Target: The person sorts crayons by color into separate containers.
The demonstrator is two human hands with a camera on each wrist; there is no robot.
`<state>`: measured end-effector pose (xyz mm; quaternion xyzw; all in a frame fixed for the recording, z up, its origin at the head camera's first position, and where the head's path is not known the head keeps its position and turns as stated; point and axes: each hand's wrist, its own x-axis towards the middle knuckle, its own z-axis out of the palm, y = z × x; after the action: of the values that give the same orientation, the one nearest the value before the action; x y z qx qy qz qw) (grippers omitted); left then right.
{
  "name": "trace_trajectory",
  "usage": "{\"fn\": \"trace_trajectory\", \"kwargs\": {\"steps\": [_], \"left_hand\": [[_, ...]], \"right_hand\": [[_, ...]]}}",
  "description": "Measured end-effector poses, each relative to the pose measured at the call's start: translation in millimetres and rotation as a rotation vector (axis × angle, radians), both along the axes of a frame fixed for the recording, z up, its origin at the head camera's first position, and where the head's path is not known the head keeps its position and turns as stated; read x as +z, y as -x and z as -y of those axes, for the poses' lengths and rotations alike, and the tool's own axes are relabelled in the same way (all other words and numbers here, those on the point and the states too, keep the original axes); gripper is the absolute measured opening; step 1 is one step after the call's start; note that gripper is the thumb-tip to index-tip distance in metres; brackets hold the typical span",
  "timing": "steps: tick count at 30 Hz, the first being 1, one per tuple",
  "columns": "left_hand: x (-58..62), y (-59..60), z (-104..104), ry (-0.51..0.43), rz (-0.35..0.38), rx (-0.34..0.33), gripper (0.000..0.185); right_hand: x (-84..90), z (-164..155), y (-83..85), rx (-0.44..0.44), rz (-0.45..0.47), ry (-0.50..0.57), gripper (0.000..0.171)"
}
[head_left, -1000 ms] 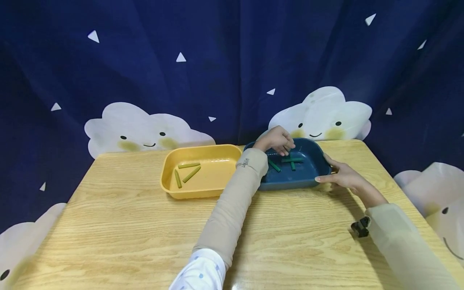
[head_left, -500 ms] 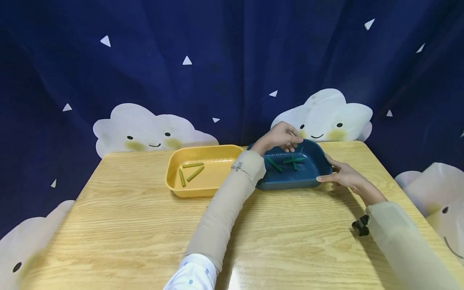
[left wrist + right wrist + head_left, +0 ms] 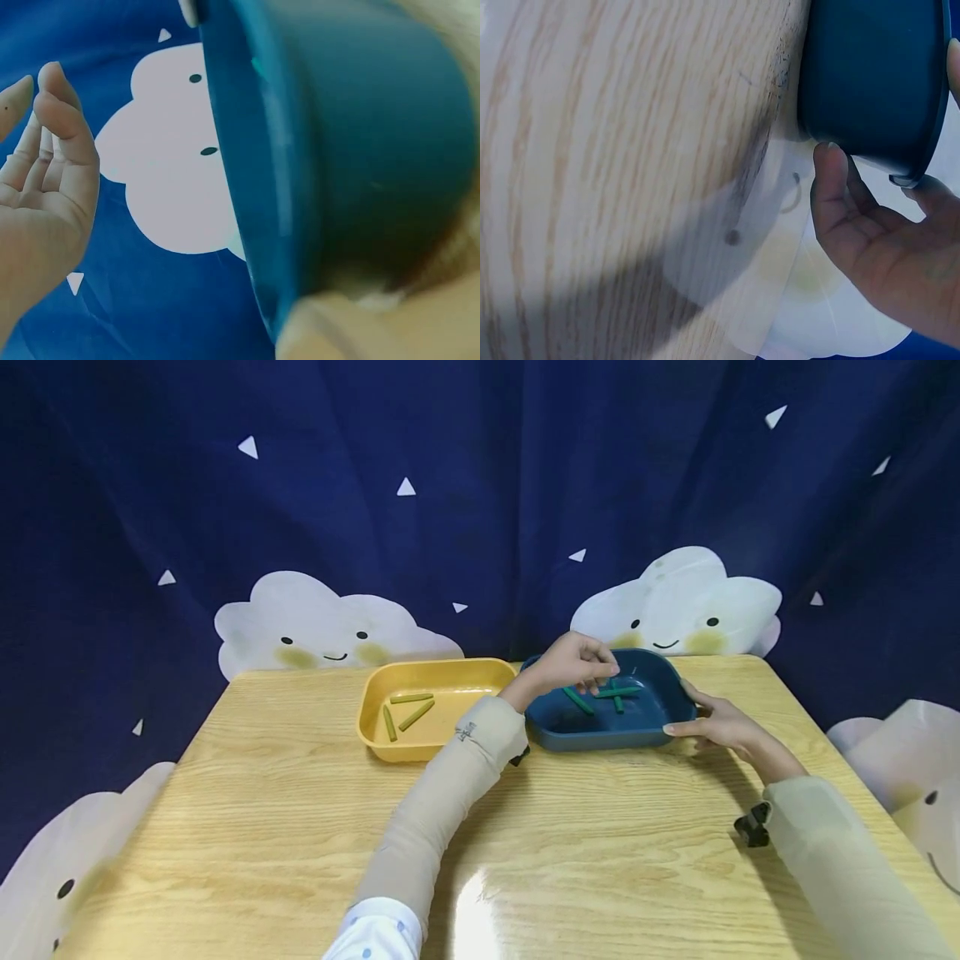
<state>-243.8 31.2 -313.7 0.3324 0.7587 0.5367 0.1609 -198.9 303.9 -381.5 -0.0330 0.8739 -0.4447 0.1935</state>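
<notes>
My left hand [image 3: 566, 662] hovers over the left half of a dark blue tray [image 3: 600, 742], fingers loosely bent. In the left wrist view that hand [image 3: 49, 202] shows its palm, and I see nothing between thumb and fingers. My right hand [image 3: 722, 723] grips the tray's right end, thumb on the near side. The right wrist view shows this hand [image 3: 900, 255] against the tray's outer wall [image 3: 870, 75]. Inside lie three green sticks like crayons: one slanted crayon [image 3: 578, 700] at the left and a crossed pair [image 3: 628, 692].
Left of the blue tray, a yellow tray [image 3: 431, 751] stands beside it with three yellow-olive crayons [image 3: 416, 716] inside. Both sit near the far edge of a wooden table [image 3: 285, 810]. A dark blue curtain [image 3: 480, 485] with clouds and triangles hangs right behind.
My left hand has drawn slightly left and lower over the blue tray, its fingers more bent. The right hand keeps its grip. The head view has turned a little left.
</notes>
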Motion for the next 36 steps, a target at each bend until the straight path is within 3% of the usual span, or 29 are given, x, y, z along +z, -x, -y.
{"fn": "trace_trajectory", "kwargs": {"steps": [7, 14, 18, 23, 30, 36], "left_hand": [[-19.8, -5.4, 23, 0.018, -0.040, 0.009, 0.014], [-11.0, -33.1, 51, 0.003, -0.042, 0.034, 0.014], [-20.8, -33.9, 62, 0.009, -0.039, 0.057, 0.014], [-24.0, -40.6, 78, -0.005, -0.046, 0.076, 0.013], [-23.9, -55.5, 103, -0.014, -0.076, 0.079, 0.010], [-28.2, -69.0, 125, -0.009, -0.051, 0.047, 0.012]], "right_hand": [[-2.5, 0, 1.4, 0.009, -0.004, -0.002, 0.102], [-6.7, 5, 0.9, 0.008, 0.007, 0.030, 0.103], [-6.6, 6, 2.5, 0.017, 0.004, 0.022, 0.102], [-2.7, 7, 6.2, 0.023, -0.006, 0.003, 0.101], [2.1, 4, 7.0, 0.025, -0.008, -0.011, 0.101], [-1.5, 0, 1.2, 0.029, -0.004, -0.016, 0.102]]}}
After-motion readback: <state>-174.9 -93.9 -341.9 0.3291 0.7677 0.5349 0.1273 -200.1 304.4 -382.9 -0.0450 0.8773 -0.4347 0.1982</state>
